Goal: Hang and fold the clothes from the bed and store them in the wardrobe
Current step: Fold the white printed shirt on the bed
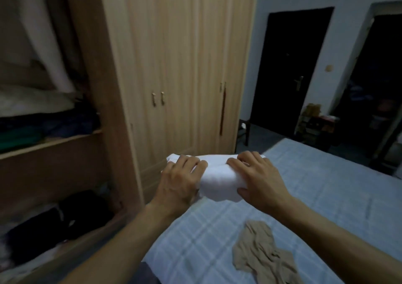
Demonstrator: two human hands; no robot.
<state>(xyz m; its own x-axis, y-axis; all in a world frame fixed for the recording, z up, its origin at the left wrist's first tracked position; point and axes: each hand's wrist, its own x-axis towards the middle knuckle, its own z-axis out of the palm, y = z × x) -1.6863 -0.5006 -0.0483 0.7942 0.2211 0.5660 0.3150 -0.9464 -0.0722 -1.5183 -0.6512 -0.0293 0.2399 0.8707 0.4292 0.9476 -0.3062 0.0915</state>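
A: Start at the left. What's there?

B: The open wardrobe (65, 144), with folded piles on its shelves: pale and dark ones high up, black ones lower down. Its closed doors (178, 66) stand further right.

A: And the bundle?

B: A white bundle (217, 179), folded thick, held over the near-left edge of the bed (326, 196), between both hands. I can't tell whether its underside touches the sheet.

A: How do the hands sit on it?

B: The left hand (180, 181) grips its left end, fingers curled over the top. The right hand (258, 181) grips the right end, fingers on top and thumb tucked under the near side. Both are clamped on the cloth.

A: How will it handle?

B: Light and soft, I'd judge. It bulges between the hands, so it has no stiffness of its own. Nothing fragile about it, but the folds could slip open if one end sags.

A: So where to hold?

B: At both ends, as now, with a thumb or palm underneath to carry the layers flat to a shelf.

A: Anything further right?

B: A crumpled tan piece (261, 253) lies loose on the near bed, well apart from the bundle. It looks thin and limp, and isn't folded yet.
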